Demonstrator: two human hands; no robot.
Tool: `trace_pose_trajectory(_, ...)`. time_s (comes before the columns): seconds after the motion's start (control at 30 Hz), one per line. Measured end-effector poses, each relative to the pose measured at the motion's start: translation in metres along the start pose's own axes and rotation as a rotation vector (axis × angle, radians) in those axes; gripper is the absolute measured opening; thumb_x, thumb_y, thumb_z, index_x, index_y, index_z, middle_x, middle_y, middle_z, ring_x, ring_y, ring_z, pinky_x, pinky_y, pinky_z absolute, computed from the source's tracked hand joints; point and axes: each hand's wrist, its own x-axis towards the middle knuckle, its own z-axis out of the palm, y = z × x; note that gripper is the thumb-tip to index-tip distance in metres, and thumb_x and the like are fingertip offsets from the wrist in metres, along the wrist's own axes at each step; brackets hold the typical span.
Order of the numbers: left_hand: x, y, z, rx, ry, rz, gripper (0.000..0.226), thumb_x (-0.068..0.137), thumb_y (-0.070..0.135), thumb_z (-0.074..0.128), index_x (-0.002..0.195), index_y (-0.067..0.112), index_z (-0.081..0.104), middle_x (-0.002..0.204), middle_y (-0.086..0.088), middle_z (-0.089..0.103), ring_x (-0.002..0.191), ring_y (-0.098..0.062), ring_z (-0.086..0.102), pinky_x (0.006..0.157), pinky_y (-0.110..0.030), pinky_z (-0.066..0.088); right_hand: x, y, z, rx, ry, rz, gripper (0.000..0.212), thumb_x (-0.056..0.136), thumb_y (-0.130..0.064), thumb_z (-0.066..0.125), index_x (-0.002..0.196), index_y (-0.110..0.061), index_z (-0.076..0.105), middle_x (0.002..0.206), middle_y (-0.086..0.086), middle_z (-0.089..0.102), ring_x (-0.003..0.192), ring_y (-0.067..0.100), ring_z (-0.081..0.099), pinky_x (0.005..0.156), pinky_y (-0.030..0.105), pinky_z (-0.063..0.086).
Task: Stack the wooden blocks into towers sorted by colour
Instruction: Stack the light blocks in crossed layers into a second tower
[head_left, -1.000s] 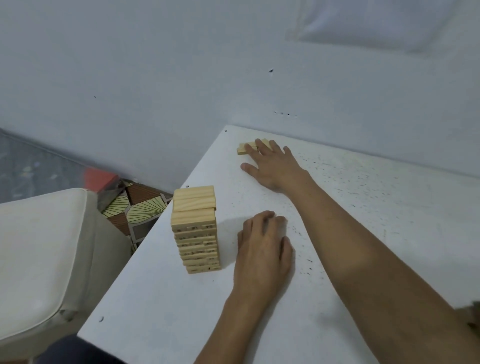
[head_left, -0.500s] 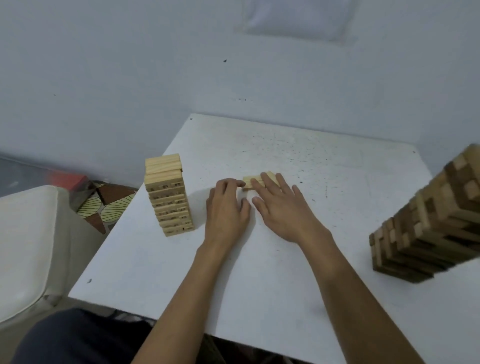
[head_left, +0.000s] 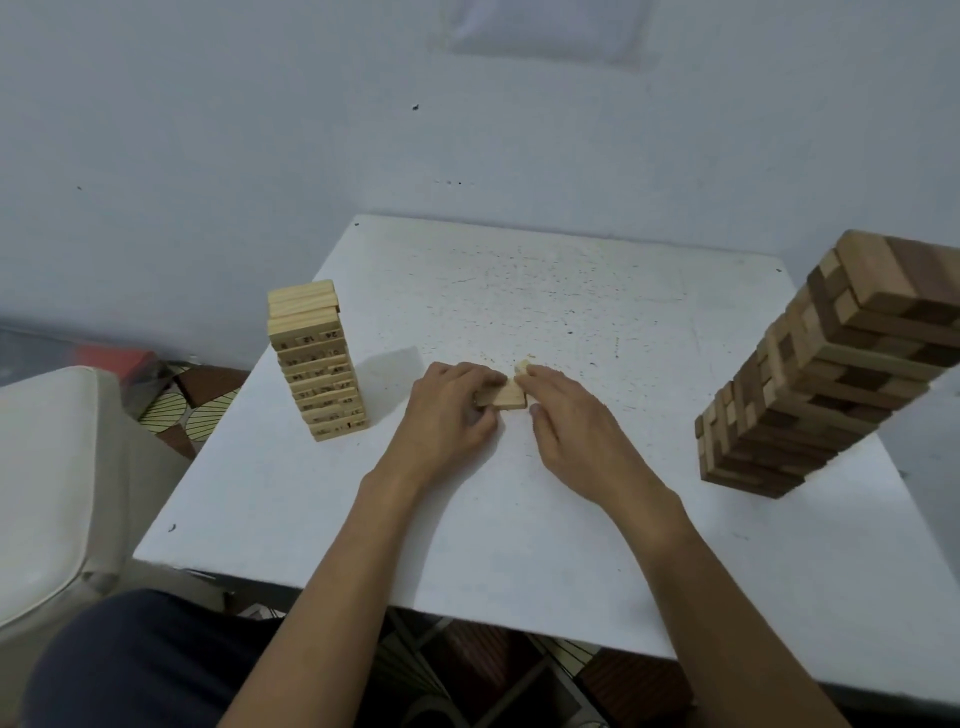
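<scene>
The matt white, speckled worktop (head_left: 519, 545) carries a pale tower (head_left: 317, 364) of rectangular, number-printed pine blocks at the left and a taller mixed tower (head_left: 831, 374) of light and dark blocks at the right. Between them lie the loose pale blocks (head_left: 504, 397), smooth flat bars. The left hand (head_left: 447, 415) curls its fingers over their left end and the right hand (head_left: 576, 431) pinches their right end, whereas half a second earlier both hands lay flat.

Left hand (head_left: 448, 415), right hand (head_left: 574, 431) round pale blocks (head_left: 506, 397) on table (head_left: 519, 291)
</scene>
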Motion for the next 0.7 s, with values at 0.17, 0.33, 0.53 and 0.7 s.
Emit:
trace_pose_trajectory(0.17,-0.001,0.003,-0.008,-0.043,-0.122,0.015,0.036,0.083,0.017,0.054,0.115,0.031,0.064,0.106,0.021,0.063,0.100,-0.005,0.049,0.086,-0.021,0.041,0.005,0.007,0.001,-0.052,0.118,0.040,0.030,0.093,0.004,0.050,0.120,-0.001,0.064,0.117,0.012,0.064,0.100,0.033,0.055,0.083,0.037,0.049)
trace_pose_trajectory(0.33,0.002,0.005,-0.011,-0.080,-0.168,0.032,0.035,0.085,0.011,0.057,0.117,0.022,0.066,0.118,0.010,0.062,0.102,-0.008,0.053,0.087,-0.016,0.039,0.012,0.004,-0.003,-0.007,0.111,0.017,0.026,0.092,0.004,0.047,0.106,-0.002,0.069,0.106,0.009,0.071,0.088,0.030,0.053,0.083,0.036,0.043)
trace_pose_trajectory(0.53,0.002,0.006,-0.011,-0.117,-0.177,0.020,0.042,0.083,0.018,0.060,0.124,0.019,0.062,0.127,0.004,0.057,0.099,-0.008,0.056,0.092,-0.028,0.047,0.009,-0.004,-0.010,0.110,0.067,0.021,0.021,0.093,-0.014,0.059,0.109,-0.005,0.069,0.111,0.005,0.070,0.097,0.022,0.055,0.090,0.026,0.040)
trace_pose_trajectory(0.7,0.002,0.010,-0.012,-0.037,-0.242,-0.027,0.056,0.078,0.034,0.052,0.132,0.021,0.058,0.141,0.002,0.051,0.121,-0.017,0.053,0.102,-0.029,0.040,0.004,0.000,-0.011,0.088,0.020,0.019,0.041,0.088,-0.019,0.062,0.128,-0.014,0.059,0.123,-0.002,0.058,0.107,0.018,0.048,0.089,0.021,0.036)
